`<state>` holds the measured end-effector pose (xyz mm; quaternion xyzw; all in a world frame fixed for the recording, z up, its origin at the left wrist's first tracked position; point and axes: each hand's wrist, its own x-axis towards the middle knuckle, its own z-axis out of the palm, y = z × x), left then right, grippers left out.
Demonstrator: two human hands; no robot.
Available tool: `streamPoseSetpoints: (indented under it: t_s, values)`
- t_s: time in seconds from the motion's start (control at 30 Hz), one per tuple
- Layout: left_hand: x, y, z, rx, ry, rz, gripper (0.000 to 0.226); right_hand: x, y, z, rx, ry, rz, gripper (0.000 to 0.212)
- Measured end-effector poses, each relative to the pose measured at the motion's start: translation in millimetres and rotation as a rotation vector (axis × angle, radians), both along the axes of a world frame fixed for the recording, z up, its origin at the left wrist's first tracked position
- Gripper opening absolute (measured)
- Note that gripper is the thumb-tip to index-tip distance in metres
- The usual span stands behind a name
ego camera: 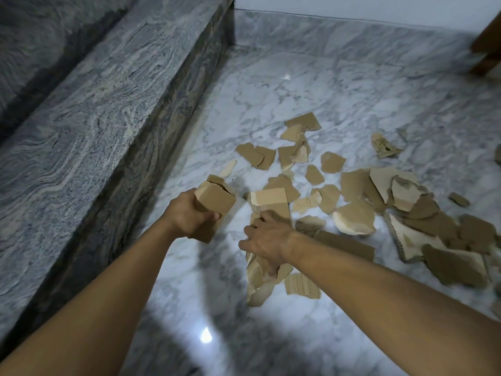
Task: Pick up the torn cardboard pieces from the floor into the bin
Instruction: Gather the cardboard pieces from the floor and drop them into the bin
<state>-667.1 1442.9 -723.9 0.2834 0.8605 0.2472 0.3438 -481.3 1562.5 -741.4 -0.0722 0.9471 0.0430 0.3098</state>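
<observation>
While the left hand [187, 215] holds a stack of cardboard [217, 202] in its curled fingers, the right hand [267, 240] grips more brown pieces [260, 283] in the middle of the frame. Torn cardboard pieces [360, 191] lie all over the marble floor [352, 85] at the right, with a grey stone step [108, 104] on the left.

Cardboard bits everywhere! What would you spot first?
Brown torn cardboard pieces litter the white marble floor, mostly right of centre. In front, the left hand grips a folded cardboard chunk and the right hand grips a bundle of scraps. A dark grey stone step runs along the left.
</observation>
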Motion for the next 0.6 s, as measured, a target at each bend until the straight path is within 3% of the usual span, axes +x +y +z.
streamPoseSetpoints:
  t_s: [0.2,0.3,0.4,0.5,0.6]
  values:
    - [8,-3,3,0.023,-0.064,0.039,0.047,1,5,3,-0.163,0.037,-0.154,0.074]
    - [10,-1,13,0.029,-0.128,0.074,0.039,16,14,14,-0.43,0.053,-0.478,0.057]
    - [12,7,22,-0.011,-0.164,0.086,0.039,42,40,29,-0.655,0.143,-0.857,0.062]
    - [29,29,35,-0.108,-0.236,-0.047,0.034,78,83,50,-0.552,0.179,-1.047,0.081]
    - [60,60,38,-0.264,-0.233,-0.284,0.032,112,114,42,-0.342,-0.028,-1.077,0.109]
